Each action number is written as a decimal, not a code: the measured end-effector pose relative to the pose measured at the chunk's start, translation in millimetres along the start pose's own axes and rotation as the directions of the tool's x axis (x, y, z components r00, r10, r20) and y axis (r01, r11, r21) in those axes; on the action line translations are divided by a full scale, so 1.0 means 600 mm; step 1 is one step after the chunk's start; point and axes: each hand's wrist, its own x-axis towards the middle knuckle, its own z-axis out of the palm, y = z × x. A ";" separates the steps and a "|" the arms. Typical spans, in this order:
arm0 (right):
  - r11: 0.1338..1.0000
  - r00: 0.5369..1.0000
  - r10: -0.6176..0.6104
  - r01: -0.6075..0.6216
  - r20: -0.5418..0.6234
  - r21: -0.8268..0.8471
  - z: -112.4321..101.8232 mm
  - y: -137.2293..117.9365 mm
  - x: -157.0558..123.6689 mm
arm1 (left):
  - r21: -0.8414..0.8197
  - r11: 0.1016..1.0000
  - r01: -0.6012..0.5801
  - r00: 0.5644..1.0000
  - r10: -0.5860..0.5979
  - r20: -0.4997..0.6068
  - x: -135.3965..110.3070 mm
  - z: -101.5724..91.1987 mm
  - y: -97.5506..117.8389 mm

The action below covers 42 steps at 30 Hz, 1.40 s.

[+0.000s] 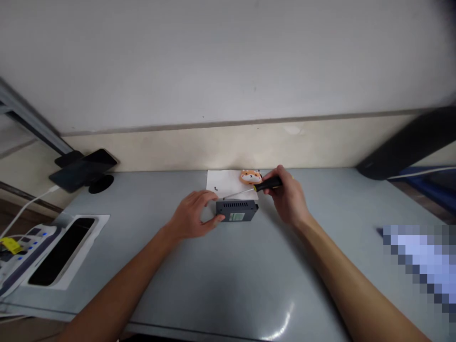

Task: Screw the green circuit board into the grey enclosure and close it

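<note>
A small dark grey box (228, 217) with a row of vent slots and a pale green label stands on the table. Its left end is gripped between the thumb and fingers of my left hand (194, 213). My right hand (289, 197) is closed around the black handle of a screwdriver (268, 184). The screwdriver's metal shaft slants down to the left, and its tip is at the box's upper left edge, by my left fingertips. Behind the box lies a white sheet of paper (224, 180) with several tiny dark screws (215, 188) on it.
An orange animal-face case (250, 177) sits on the paper. At left are a phone on a stand (83, 168), another phone (62, 251) on white paper, and a power strip (26, 254) with cables. A dark cylinder (406, 145) leans at right, near a blurred-out panel (423, 261).
</note>
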 end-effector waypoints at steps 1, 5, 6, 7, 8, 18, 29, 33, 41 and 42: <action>1.000 1.000 0.010 -0.010 0.023 -0.002 0.002 -0.001 -0.002 | -0.003 1.000 -0.006 1.000 0.006 -0.002 0.000 0.000 0.001; 0.998 0.996 0.053 -0.050 0.071 -0.035 0.009 0.001 -0.008 | -0.003 0.999 -0.040 0.999 0.040 0.013 0.002 -0.001 0.004; 0.998 0.995 0.059 -0.056 0.078 -0.038 0.010 0.002 -0.008 | -0.001 0.999 -0.046 0.999 0.046 0.017 0.002 -0.001 0.005; 0.998 0.995 0.063 -0.060 0.082 -0.037 0.010 0.002 -0.009 | 0.000 0.999 -0.051 0.999 0.051 0.019 0.003 -0.001 0.005; 0.998 0.994 0.064 -0.061 0.087 -0.033 0.010 0.003 -0.009 | 0.002 0.998 -0.055 0.998 0.055 0.019 0.003 -0.001 0.005; 1.000 0.990 0.024 -0.021 0.139 -0.022 0.007 0.005 -0.010 | 0.044 0.993 -0.107 0.994 0.108 -0.019 0.003 0.005 0.005; 0.999 0.999 0.034 -0.034 -0.036 -0.016 0.003 0.020 0.002 | 0.004 0.993 -0.119 0.990 0.119 -0.073 0.003 0.006 0.010; 0.975 0.997 -0.018 0.001 -0.073 -0.224 0.004 0.033 0.005 | -0.008 0.995 -0.097 0.994 0.096 -0.061 0.005 0.006 0.015; 0.914 0.994 -0.066 0.095 0.086 -0.395 0.017 0.028 -0.006 | 0.031 0.994 -0.104 0.993 0.106 -0.050 0.006 0.007 0.019; 0.909 0.994 -0.057 0.091 0.095 -0.406 0.017 0.028 -0.007 | 0.033 0.994 -0.109 0.993 0.110 -0.051 0.006 0.008 0.019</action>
